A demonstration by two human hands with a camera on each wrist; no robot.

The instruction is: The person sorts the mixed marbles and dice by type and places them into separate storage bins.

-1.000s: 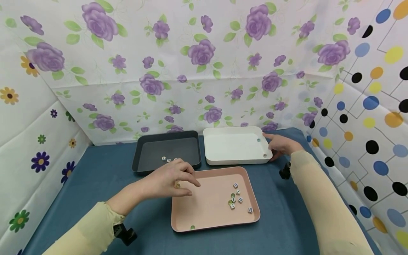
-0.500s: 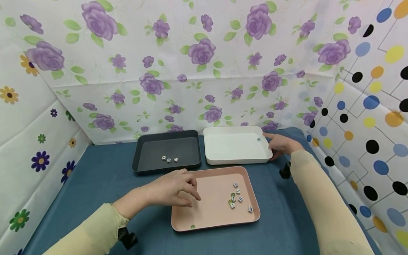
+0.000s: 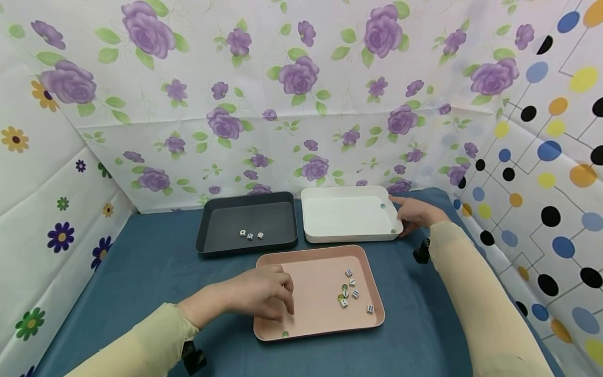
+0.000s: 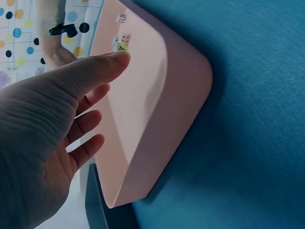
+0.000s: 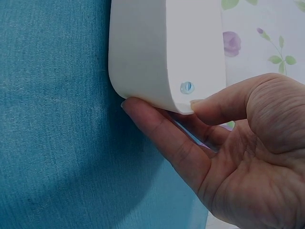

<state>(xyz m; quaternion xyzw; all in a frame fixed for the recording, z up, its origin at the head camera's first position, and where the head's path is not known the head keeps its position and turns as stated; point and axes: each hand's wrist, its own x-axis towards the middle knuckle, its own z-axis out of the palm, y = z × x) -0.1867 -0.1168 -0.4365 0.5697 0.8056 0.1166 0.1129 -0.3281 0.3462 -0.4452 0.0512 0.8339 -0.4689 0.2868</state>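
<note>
My left hand (image 3: 259,291) hovers over the left part of the pink tray (image 3: 315,262), fingers loosely bent. In the left wrist view the thumb (image 4: 97,71) and fingers stand apart, with nothing visible between them. A green glass marble (image 3: 285,334) lies just below the fingertips, by the tray's near edge. Several white dice (image 3: 355,294) and green marbles (image 3: 345,287) lie to the right in that tray. My right hand (image 3: 416,213) pinches the right end of the white tray (image 3: 344,214), thumb (image 5: 214,109) on the rim, fingers outside. A clear-blue marble (image 5: 187,88) lies inside it.
A black tray (image 3: 226,220) with three white dice (image 3: 250,236) stands at the back left. Another marble (image 3: 393,231) lies in the white tray's near right corner. Blue cloth (image 3: 155,251) covers the table; patterned sheets (image 3: 264,120) hang behind and at both sides.
My left hand has moved toward the near edge of the pink tray, uncovering the dice in the black tray. My right hand keeps its hold on the white tray.
</note>
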